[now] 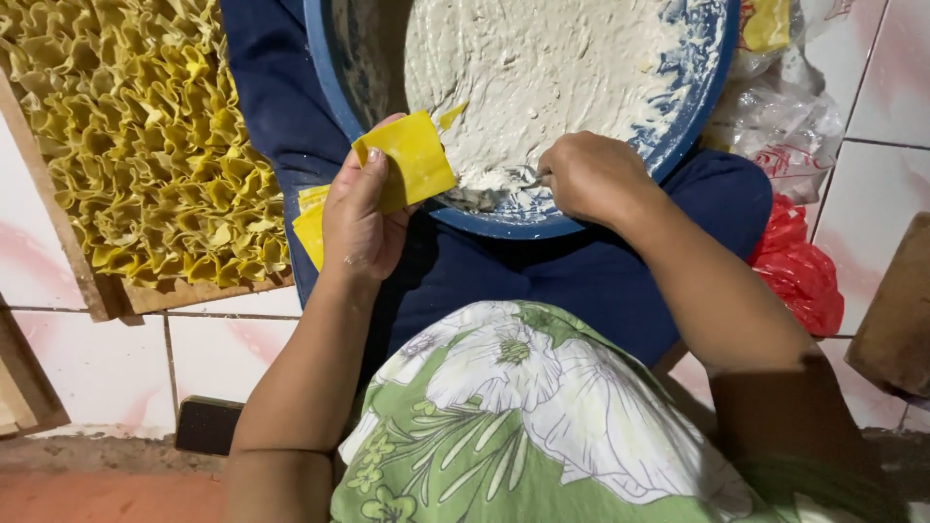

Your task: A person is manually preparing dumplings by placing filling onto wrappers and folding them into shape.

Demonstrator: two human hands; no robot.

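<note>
Near the middle of the frame the left hand pinches a thin yellow wrapper square between thumb and fingers, with a small stack of spare wrappers tucked beneath the palm. The held square curls slightly at one corner, soft and pliable like fresh dough sheet. Just right of centre, the right hand is closed around what seems to be a small spoon or scraper; only a sliver of it shows, so its exact kind is hard to tell. Its tip rests in the pale filling, a thick, pasty, off-white mass smeared across the inside of a wide blue basin that sits on the person's lap at the top of the frame.

Judging from how things lie, the work is well advanced: a wooden tray at the upper left is packed edge to edge with folded yellow dumplings, ruffled and crinkled and standing in tight rows. What remains looks like a good deal of filling, which still covers most of the basin's floor, though bare blue streaks show near the rim, and the wrapper in hand is still flat and unfilled.

At the right edge lie a crumpled clear plastic bag and a red plastic bag on the pale tiled floor.
</note>
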